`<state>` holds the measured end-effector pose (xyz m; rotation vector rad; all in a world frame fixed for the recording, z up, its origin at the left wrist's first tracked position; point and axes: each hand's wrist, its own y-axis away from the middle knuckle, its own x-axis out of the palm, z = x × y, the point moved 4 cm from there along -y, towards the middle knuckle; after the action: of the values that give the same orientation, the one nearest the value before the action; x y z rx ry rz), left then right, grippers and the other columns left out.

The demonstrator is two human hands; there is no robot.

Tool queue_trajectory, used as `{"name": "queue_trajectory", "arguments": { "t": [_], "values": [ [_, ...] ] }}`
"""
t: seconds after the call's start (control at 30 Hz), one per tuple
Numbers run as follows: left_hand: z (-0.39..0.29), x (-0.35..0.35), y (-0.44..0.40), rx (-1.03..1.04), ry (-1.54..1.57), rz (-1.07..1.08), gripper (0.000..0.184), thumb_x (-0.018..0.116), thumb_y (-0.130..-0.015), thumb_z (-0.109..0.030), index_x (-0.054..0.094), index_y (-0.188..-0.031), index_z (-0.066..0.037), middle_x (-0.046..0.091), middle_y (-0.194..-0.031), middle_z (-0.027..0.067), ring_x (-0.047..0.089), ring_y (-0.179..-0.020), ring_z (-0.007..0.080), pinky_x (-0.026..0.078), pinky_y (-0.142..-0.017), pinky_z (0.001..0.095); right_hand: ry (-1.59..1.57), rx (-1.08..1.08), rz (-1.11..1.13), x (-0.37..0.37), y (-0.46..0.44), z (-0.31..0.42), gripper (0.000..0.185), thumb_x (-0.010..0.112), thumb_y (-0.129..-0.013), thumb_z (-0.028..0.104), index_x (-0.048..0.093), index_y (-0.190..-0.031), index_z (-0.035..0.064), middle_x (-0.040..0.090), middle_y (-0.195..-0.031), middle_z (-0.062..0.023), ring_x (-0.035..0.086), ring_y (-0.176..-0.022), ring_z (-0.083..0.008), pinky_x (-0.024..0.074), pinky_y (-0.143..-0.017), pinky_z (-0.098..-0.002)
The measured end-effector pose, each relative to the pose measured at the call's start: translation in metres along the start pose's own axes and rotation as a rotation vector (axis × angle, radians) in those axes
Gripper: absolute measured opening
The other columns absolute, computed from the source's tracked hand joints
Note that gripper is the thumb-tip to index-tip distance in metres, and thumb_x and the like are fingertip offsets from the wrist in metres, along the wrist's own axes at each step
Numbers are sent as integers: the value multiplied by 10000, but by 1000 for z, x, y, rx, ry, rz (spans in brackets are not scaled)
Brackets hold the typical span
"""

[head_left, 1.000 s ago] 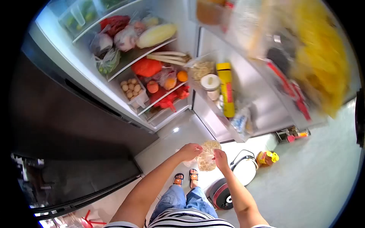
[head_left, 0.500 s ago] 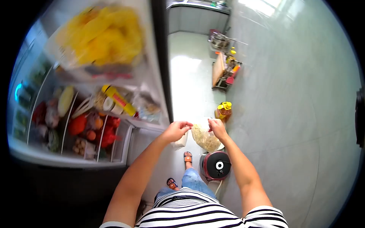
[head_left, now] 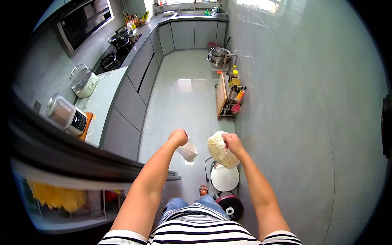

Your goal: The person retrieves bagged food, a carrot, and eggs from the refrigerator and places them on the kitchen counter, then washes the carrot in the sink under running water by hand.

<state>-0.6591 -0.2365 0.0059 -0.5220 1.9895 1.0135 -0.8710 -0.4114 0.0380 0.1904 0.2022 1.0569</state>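
My left hand (head_left: 178,137) is closed round the top of a small white plastic bag (head_left: 188,152), which hangs down to its right. What the bag contains cannot be made out. My right hand (head_left: 232,143) grips the neck of a clear plastic bag of bean sprouts (head_left: 221,150), pale yellow and stringy. The sprouts hang above a round white lid-like top (head_left: 225,178) on the floor appliance by the wall. A gap separates the two bags.
The fridge door (head_left: 81,151) crosses the lower left. A counter (head_left: 108,92) with a blender (head_left: 65,114) and stove runs along the left. A rack with a cutting board (head_left: 221,94) and pots (head_left: 219,57) stand by the right wall. A dark round appliance (head_left: 230,206) is near my feet.
My view has turned from the open fridge towards the kitchen, and the fridge door now covers most of its inside. My hands have moved apart, each with its bag.
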Motion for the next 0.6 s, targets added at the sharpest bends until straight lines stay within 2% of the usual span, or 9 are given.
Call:
{"name": "queue_trajectory", "arguments": {
  "t": [0.1, 0.13, 0.17, 0.2, 0.27, 0.37, 0.47, 0.53, 0.6],
  "values": [
    [11, -26, -55, -59, 111, -139, 228, 599, -789, -180, 728, -974, -147, 685, -1021, 145, 645, -973, 324, 518, -837, 396, 46, -36, -68, -15, -57, 12, 390, 507, -931, 310, 520, -633, 59, 461, -582, 30, 448, -516, -83, 456, -487, -267],
    [18, -38, -67, -84, 121, -273, 201, 641, -778, -249, 731, -909, -126, 703, -932, 128, 667, -886, 294, 523, -799, 391, 53, -47, -88, -17, -77, 18, 395, 508, -931, 311, 517, -631, 54, 463, -581, 28, 449, -514, -84, 457, -487, -270],
    [26, -48, -81, -100, 169, -286, 200, 643, -780, -254, 730, -906, -127, 704, -928, 129, 667, -886, 292, 523, -798, 391, 63, -58, -104, -19, -99, 26, 399, 509, -931, 311, 513, -629, 50, 465, -580, 26, 451, -513, -85, 458, -486, -272],
    [33, -61, -97, -114, 218, -307, 199, 644, -781, -260, 729, -903, -128, 704, -923, 131, 668, -886, 289, 523, -798, 392, 28, -34, -37, -18, -119, 40, 340, 482, -952, 276, 492, -665, 95, 430, -601, 38, 415, -535, -71, 430, -514, -250],
    [46, -81, -127, -156, 281, -377, 180, 642, -793, -265, 725, -877, -129, 707, -879, 127, 675, -845, 283, 523, -778, 380, -7, -17, -5, -16, -169, 51, 346, 482, -952, 278, 484, -655, 100, 426, -600, 40, 412, -532, -68, 434, -510, -252],
    [59, -109, -178, -179, 436, -403, 171, 624, -801, -241, 710, -905, -135, 698, -907, 145, 667, -844, 320, 532, -767, 413, 25, -34, 6, 1, -245, 77, 375, 487, -947, 292, 477, -628, 95, 423, -591, 35, 415, -517, -77, 444, -491, -262],
    [67, -135, -224, -97, 423, -599, 165, 628, -812, -244, 703, -918, -142, 693, -854, 160, 667, -817, 336, 533, -742, 423, 95, -52, 45, 22, -328, 84, 398, 489, -938, 320, 484, -618, 83, 431, -587, 25, 445, -518, -91, 462, -485, -278],
    [91, -145, -270, -102, 520, -600, 156, 639, -815, -242, 698, -923, -146, 687, -804, 168, 667, -794, 345, 528, -731, 439, 127, -22, 82, 39, -387, 98, 396, 502, -934, 306, 478, -612, 77, 448, -580, -5, 449, -507, -118, 459, -489, -304],
    [98, -177, -289, -76, 530, -568, 166, 612, -836, -185, 686, -958, -99, 701, -740, 95, 690, -725, 218, 530, -681, 352, 104, 39, 116, 48, -444, 101, 394, 492, -942, 319, 486, -624, 87, 447, -596, 12, 441, -518, -103, 467, -494, -292]
  ]
}}
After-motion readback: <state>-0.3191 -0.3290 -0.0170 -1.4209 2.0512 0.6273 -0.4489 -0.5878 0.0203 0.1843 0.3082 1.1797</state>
